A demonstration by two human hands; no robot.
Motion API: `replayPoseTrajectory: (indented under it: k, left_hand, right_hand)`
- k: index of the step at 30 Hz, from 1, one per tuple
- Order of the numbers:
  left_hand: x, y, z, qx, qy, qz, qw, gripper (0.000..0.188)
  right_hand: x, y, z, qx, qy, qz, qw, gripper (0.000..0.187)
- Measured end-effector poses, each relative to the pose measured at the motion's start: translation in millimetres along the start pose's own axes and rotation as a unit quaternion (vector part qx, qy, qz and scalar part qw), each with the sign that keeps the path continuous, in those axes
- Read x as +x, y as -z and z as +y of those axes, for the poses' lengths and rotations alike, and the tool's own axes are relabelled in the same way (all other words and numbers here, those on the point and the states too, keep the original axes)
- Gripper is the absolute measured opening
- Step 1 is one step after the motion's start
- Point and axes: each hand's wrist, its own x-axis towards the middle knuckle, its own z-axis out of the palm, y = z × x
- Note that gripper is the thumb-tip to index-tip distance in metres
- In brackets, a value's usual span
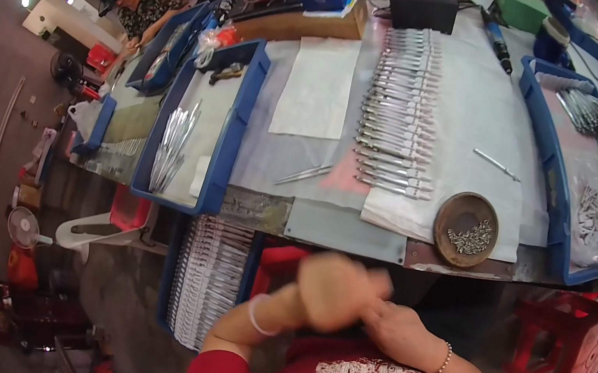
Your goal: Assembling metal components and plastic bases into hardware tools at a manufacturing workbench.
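Observation:
My left hand (335, 291) is in front of my red shirt, below the table's near edge, smeared by motion. Against its fingers is my right hand (401, 334), fingers curled together; anything between the two hands is too small or blurred to make out. On the table ahead lies a long row of slim silver pen-like pieces (397, 132), side by side on white cloth. A round brown bowl (441, 246) with small metal parts (474, 238) stands at the near edge. One loose pen-like piece (496, 164) lies right of the row.
Blue trays stand left (242, 110) and right (551, 169), holding thin metal pieces and a plastic bag (591, 212) of small parts. Another filled tray (208, 282) sits below the table. A red plastic stool (562, 341) stands at right. Another person (142, 10) works at far left.

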Motion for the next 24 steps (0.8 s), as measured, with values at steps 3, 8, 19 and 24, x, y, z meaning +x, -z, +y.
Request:
replayPoseTrajectory:
  k: [3,8,19,24]
  left_hand:
    - [-1.0,-8.1,-80.3,-0.027,0.184,0.414,0.891,0.023]
    - [-7.1,2.2,-159.9,-0.022,0.267,0.32,0.909,0.025]
    - [4.7,15.2,-179.3,-0.076,0.287,0.208,0.932,0.018]
    - [4.9,27.5,-150.0,-0.056,0.31,0.341,0.886,0.016]
  right_hand:
    - [3.4,-1.5,1.4,0.002,-0.006,-0.051,0.999,0.013]
    - [5.3,-6.8,2.8,0.004,0.028,-0.089,0.996,0.013]
    - [1.5,-13.9,9.2,-0.019,-0.012,-0.084,0.996,0.012]
    - [2.0,-10.6,12.3,0.002,0.002,-0.062,0.998,0.011]
